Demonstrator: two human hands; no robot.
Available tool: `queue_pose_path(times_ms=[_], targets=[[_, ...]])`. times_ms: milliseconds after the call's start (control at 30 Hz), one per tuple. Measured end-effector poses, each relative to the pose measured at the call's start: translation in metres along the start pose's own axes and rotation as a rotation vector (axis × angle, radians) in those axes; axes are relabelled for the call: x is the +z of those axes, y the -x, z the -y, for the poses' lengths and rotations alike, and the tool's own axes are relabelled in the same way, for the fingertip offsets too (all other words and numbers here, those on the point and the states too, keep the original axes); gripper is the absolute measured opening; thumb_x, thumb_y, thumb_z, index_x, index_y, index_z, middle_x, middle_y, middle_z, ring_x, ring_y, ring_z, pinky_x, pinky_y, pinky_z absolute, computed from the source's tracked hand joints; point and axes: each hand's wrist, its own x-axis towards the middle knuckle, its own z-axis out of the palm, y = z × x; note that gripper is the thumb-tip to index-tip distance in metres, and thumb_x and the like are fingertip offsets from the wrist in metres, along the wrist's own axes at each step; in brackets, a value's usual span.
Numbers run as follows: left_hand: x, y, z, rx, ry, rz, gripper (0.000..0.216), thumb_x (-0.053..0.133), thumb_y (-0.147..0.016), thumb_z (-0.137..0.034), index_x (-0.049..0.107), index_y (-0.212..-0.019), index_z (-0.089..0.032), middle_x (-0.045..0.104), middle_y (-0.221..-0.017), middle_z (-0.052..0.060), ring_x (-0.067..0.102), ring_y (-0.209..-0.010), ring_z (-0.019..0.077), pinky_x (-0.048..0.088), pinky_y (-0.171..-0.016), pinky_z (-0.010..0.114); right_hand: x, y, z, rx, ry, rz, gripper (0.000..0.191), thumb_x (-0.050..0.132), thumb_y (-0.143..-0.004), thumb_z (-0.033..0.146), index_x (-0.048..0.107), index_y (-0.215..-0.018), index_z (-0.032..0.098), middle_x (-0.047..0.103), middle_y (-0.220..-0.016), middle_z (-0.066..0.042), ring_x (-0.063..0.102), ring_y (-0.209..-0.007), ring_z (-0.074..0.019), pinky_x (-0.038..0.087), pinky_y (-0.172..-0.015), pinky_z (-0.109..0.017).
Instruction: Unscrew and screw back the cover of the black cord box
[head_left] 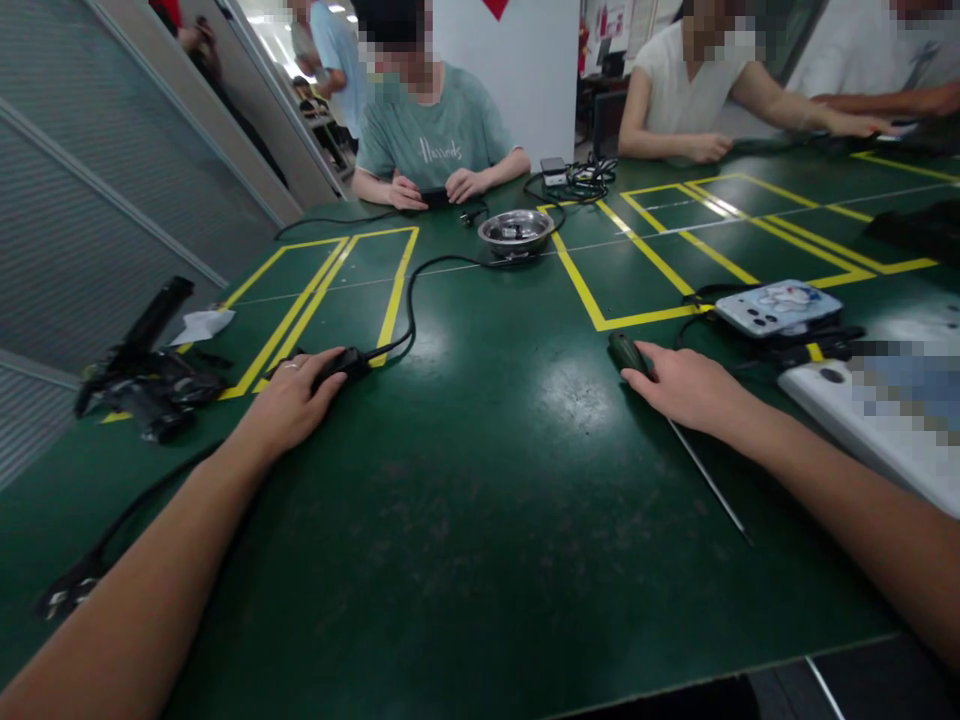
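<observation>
My left hand (296,400) rests on a black power adapter (346,368) at the left of the green table, fingers wrapped over its top. From the adapter a black cord (412,300) curves away toward a metal bowl (517,232). Another black cord runs beneath my left forearm to a plug (71,590) near the lower left. On the right, my right hand (686,385) grips the dark green handle of a screwdriver (709,472). Its long thin shaft points back toward the table's near edge, low over the surface. Small pieces inside the bowl are too small to name.
Black equipment (161,375) and crumpled white paper (204,325) lie at the left. A phone in a patterned case (780,306) and a white device (847,400) lie at the right. Yellow tape (645,319) marks the table (450,540). Co-workers sit opposite; one holds a black object (435,197).
</observation>
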Motion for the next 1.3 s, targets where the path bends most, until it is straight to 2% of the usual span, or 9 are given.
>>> queue_pose_path(times_ms=[167, 300, 400, 500, 633, 800, 1000, 1133, 1300], targets=[[-0.008, 0.006, -0.010, -0.025, 0.024, -0.034, 0.053, 0.029, -0.100, -0.042, 0.034, -0.143, -0.011, 0.048, -0.129, 0.012, 0.044, -0.120, 0.0252, 0.034, -0.107, 0.037, -0.002, 0.001, 0.004, 0.097, 0.009, -0.050, 0.076, 0.016, -0.092, 0.064, 0.050, -0.134, 0.011, 0.069, -0.096, -0.022, 0.067, -0.087, -0.0370, 0.049, -0.071, -0.047], [-0.020, 0.010, -0.022, -0.082, 0.029, -0.099, 0.055, 0.026, -0.100, -0.045, 0.031, -0.143, -0.012, 0.046, -0.127, 0.013, 0.047, -0.118, 0.0285, 0.039, -0.103, 0.041, -0.017, 0.004, 0.009, 0.165, 0.007, -0.237, 0.074, 0.021, -0.094, 0.059, 0.049, -0.136, 0.006, 0.069, -0.095, -0.023, 0.066, -0.087, -0.0382, 0.048, -0.072, -0.048], [-0.033, 0.015, -0.047, -0.068, 0.037, -0.144, 0.053, 0.030, -0.100, -0.046, 0.032, -0.142, -0.014, 0.047, -0.126, 0.012, 0.049, -0.116, 0.0292, 0.042, -0.100, 0.042, -0.030, 0.009, 0.026, 0.023, -0.097, -0.321, 0.062, 0.030, -0.096, 0.052, 0.051, -0.135, 0.009, 0.070, -0.092, -0.017, 0.066, -0.087, -0.0322, 0.048, -0.077, -0.045], [-0.042, 0.026, -0.089, 0.124, 0.064, -0.093, 0.050, 0.035, -0.099, -0.044, 0.032, -0.141, -0.017, 0.049, -0.128, 0.013, 0.053, -0.112, 0.0288, 0.044, -0.097, 0.042, -0.034, 0.014, 0.055, -0.283, -0.342, -0.116, 0.058, 0.040, -0.093, 0.054, 0.052, -0.136, 0.017, 0.070, -0.104, -0.012, 0.065, -0.094, -0.0275, 0.049, -0.084, -0.042], [-0.041, 0.045, -0.146, 0.424, 0.239, -0.065, 0.043, 0.042, -0.097, -0.039, 0.031, -0.134, -0.020, 0.054, -0.119, 0.012, 0.060, -0.096, 0.0241, 0.050, -0.085, 0.038, -0.020, 0.017, 0.099, -0.588, -0.598, 0.147, 0.087, 0.060, -0.081, 0.060, 0.030, -0.151, 0.017, 0.051, -0.141, -0.017, 0.055, -0.120, -0.0315, 0.043, -0.100, -0.045], [-0.029, 0.058, -0.176, 0.564, 0.434, -0.066, 0.040, 0.044, -0.095, -0.028, 0.025, -0.130, -0.022, 0.054, -0.113, 0.011, 0.061, -0.085, 0.0192, 0.053, -0.075, 0.034, 0.005, 0.014, 0.120, -0.647, -0.933, 0.197, 0.055, 0.066, -0.081, 0.044, 0.054, -0.128, 0.019, 0.063, -0.122, -0.010, 0.061, -0.106, -0.0227, 0.048, -0.092, -0.038], [-0.022, 0.056, -0.179, 0.597, 0.445, 0.010, 0.040, 0.046, -0.094, -0.027, 0.027, -0.129, -0.023, 0.053, -0.122, 0.012, 0.061, -0.101, 0.0226, 0.053, -0.082, 0.038, 0.025, 0.010, 0.110, -0.503, -1.197, 0.350, 0.052, 0.074, -0.075, 0.041, 0.053, -0.118, 0.019, 0.063, -0.110, -0.007, 0.062, -0.096, -0.0190, 0.051, -0.084, -0.035], [-0.030, 0.047, -0.158, 0.582, 0.302, 0.005, 0.045, 0.050, -0.093, -0.035, 0.034, -0.132, -0.021, 0.050, -0.133, 0.013, 0.057, -0.113, 0.0264, 0.048, -0.095, 0.042, 0.018, 0.005, 0.103, -0.345, -1.375, 0.462, 0.046, 0.078, -0.072, 0.037, 0.056, -0.108, 0.018, 0.063, -0.104, -0.005, 0.062, -0.091, -0.0163, 0.051, -0.084, -0.033], [-0.038, 0.029, -0.082, 0.166, 0.176, -0.094, 0.037, 0.041, -0.097, -0.037, 0.041, -0.129, -0.019, 0.051, -0.128, 0.010, 0.057, -0.107, 0.0230, 0.045, -0.097, 0.038, 0.010, 0.000, 0.096, -0.163, -1.503, 0.517, 0.037, 0.079, -0.071, 0.026, 0.059, -0.100, 0.016, 0.064, -0.109, -0.007, 0.064, -0.094, -0.0158, 0.052, -0.090, -0.035]])
